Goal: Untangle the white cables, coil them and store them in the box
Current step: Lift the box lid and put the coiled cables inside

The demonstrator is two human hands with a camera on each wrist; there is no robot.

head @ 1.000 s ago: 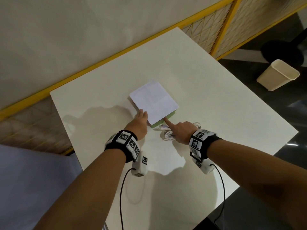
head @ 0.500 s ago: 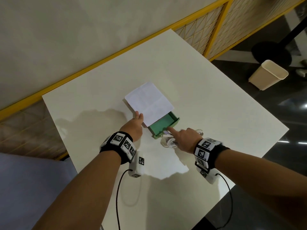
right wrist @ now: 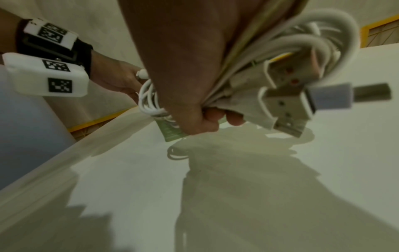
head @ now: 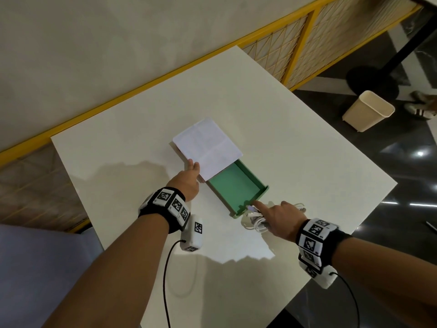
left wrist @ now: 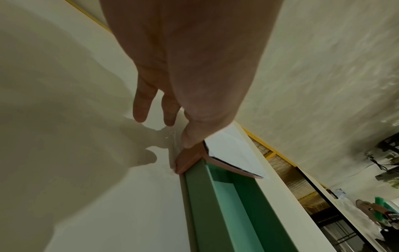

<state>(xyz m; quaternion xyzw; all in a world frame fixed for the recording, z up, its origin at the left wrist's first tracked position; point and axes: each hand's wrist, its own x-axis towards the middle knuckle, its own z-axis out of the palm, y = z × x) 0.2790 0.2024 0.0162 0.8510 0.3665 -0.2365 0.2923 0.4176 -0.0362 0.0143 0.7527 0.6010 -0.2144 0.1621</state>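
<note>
A white table [head: 272, 110] stands by a plain wall with yellow-framed lattice panels [head: 331, 36]; a beige bin [head: 367, 111] sits on dark glossy floor.

Landmark: box tray [head: 238, 188], near middle of table [head: 283, 119]. Tray pulled partly out of its sleeve [head: 208, 147]; sleeve covers tray's far end. Left hand [head: 186, 183] just left of tray, thumb on sleeve's near corner. Coiled cables [head: 256, 222] at tray's near end, just outside it, in right hand [head: 281, 218]. Wastebasket [head: 367, 111] on floor, well right of tray, off table.
</note>
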